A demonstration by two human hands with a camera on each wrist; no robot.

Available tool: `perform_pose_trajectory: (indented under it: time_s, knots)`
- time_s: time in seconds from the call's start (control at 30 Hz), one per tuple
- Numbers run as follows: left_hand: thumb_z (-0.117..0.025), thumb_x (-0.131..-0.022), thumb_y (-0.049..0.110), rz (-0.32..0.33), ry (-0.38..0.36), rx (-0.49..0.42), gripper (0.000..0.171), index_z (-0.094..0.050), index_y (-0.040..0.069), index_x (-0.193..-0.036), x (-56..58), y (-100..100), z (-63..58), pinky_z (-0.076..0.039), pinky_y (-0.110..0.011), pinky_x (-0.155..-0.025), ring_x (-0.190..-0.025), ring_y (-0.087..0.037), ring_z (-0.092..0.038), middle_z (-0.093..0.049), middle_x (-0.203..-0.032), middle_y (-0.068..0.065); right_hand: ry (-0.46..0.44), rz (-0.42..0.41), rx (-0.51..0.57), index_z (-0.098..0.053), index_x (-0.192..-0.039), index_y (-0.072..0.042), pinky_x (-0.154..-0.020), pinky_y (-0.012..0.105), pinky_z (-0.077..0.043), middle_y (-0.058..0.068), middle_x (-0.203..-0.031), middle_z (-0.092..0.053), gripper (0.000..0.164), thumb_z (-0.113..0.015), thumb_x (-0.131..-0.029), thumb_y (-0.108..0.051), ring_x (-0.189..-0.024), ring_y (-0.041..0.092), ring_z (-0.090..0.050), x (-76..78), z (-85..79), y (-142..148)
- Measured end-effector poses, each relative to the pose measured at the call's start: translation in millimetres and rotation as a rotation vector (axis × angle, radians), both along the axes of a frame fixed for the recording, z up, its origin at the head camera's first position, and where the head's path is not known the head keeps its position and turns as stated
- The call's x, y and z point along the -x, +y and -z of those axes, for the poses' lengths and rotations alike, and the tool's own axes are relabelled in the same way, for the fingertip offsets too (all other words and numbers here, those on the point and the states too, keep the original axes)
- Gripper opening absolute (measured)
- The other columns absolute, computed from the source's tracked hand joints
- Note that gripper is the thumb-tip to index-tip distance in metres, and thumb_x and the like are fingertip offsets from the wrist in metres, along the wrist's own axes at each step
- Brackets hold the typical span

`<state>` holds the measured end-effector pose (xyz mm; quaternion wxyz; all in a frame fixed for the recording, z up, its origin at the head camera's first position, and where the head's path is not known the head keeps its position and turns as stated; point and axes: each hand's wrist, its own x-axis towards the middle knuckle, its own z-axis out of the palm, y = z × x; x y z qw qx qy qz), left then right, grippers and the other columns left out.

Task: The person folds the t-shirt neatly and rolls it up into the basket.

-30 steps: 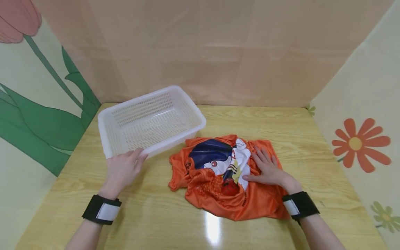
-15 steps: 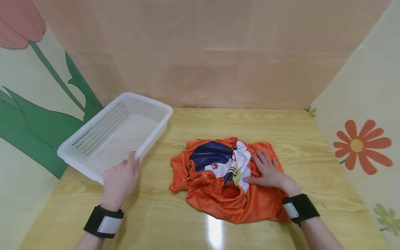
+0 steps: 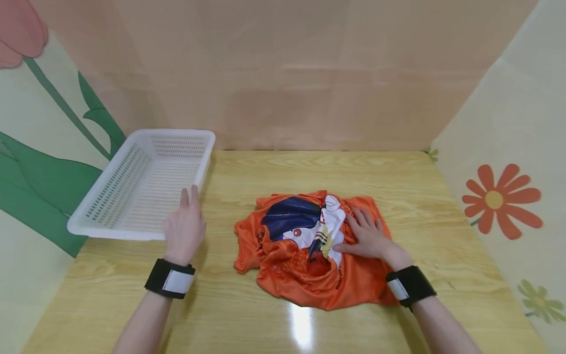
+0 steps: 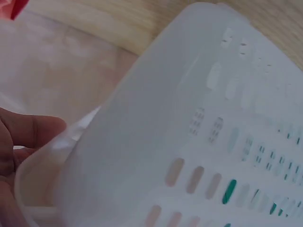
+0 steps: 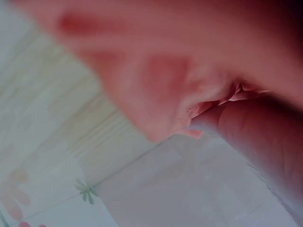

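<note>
A white plastic basket with slotted sides sits at the back left, its near right corner under my left hand. Two fingers of that hand reach over the rim into the basket, while the thumb lies along its outer side. In the left wrist view the basket's outer wall fills most of the picture, with the thumb right at the rim. My right hand rests, fingers spread, on a crumpled orange T-shirt with a cartoon print. Blurred fingers fill much of the right wrist view.
The wooden table ends at a pinkish back covering. Side panels with painted flowers stand left and right, the left one close beside the basket. A bright reflection lies on the table's front part.
The basket has moved left and turned, so its long side now runs front to back. My left hand has gone with its near edge. The right hand stays on the T-shirt.
</note>
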<state>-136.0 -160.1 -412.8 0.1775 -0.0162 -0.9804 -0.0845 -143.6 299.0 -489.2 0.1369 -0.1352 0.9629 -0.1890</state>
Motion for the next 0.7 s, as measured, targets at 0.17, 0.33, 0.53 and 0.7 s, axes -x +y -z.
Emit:
perform_pose_trajectory:
  time_s: [0.17, 0.33, 0.53, 0.7]
  knots:
    - [-0.072, -0.091, 0.004, 0.215, 0.019, -0.028, 0.060, -0.055, 0.002, -0.148, -1.9, 34.9, -7.9, -0.047, -0.064, -0.112, -0.135, -0.048, -0.058, -0.054, -0.154, -0.027, 0.056, 0.027, -0.032, -0.034, -0.159, 0.004, -0.116, 0.085, -0.011, 0.029, -0.168, -0.020, 0.114, -0.076, -0.082, -0.069, -0.155, 0.051, -0.014, -3.3, -14.8, -15.4]
    - [-0.073, -0.098, 0.033, 0.485, -0.404, -0.162, 0.066, -0.048, 0.014, -0.157, -3.6, 83.3, -1.9, -0.038, -0.070, -0.117, -0.146, -0.048, -0.044, -0.048, -0.159, -0.019, 0.111, 0.065, -0.118, -0.045, -0.152, 0.001, -0.111, 0.083, -0.029, 0.029, -0.155, -0.039, 0.101, -0.079, -0.083, -0.064, -0.144, 0.054, -0.033, -2.3, -36.7, -37.3]
    - [-0.070, -0.101, 0.032, 0.444, -0.580, -0.160, 0.067, -0.042, 0.017, -0.160, 29.4, 94.3, 28.2, -0.039, -0.072, -0.114, -0.149, -0.050, -0.038, -0.038, -0.164, -0.022, 0.080, 0.091, -0.154, -0.049, -0.148, 0.002, -0.104, 0.072, -0.045, 0.030, -0.138, -0.055, 0.096, -0.077, -0.085, -0.065, -0.128, 0.052, -0.053, 12.0, -41.8, -48.7]
    - [-0.055, -0.107, 0.022, 0.289, -0.514, -0.140, 0.054, -0.045, 0.014, -0.159, 61.9, 80.1, 34.3, -0.034, -0.067, -0.122, -0.155, -0.041, -0.039, -0.042, -0.167, -0.017, 0.022, 0.117, -0.020, -0.044, -0.153, 0.003, -0.106, 0.068, -0.048, 0.036, -0.143, -0.053, 0.092, -0.075, -0.091, -0.058, -0.129, 0.055, -0.055, 23.0, -44.3, -31.2]
